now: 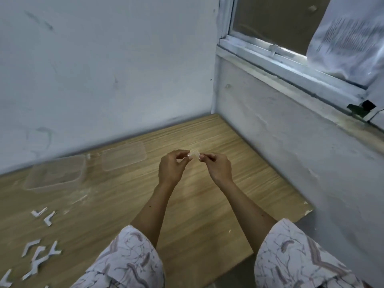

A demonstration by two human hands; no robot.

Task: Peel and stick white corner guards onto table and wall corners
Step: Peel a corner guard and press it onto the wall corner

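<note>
Both hands pinch a small corner guard above the wooden desk.

The left hand (171, 165) and the right hand (218, 165) are raised over the desk (197, 221), fingers curled, and between their fingertips they hold a small, pale, translucent corner guard (195, 154); each hand pinches one end of it, and it is too small and blurred to make out its shape. The person's patterned sleeves (124, 260) show at the bottom of the view. On the left of the desk lie a clear plastic container (56, 173) and, just beside it, a clear flat lid (124, 156), both near the white wall (93, 69). Scattered white L-shaped strips (39, 252) lie at the desk's near-left part, well apart from the hands. A window (291, 34) sits above the right-hand wall.
</note>
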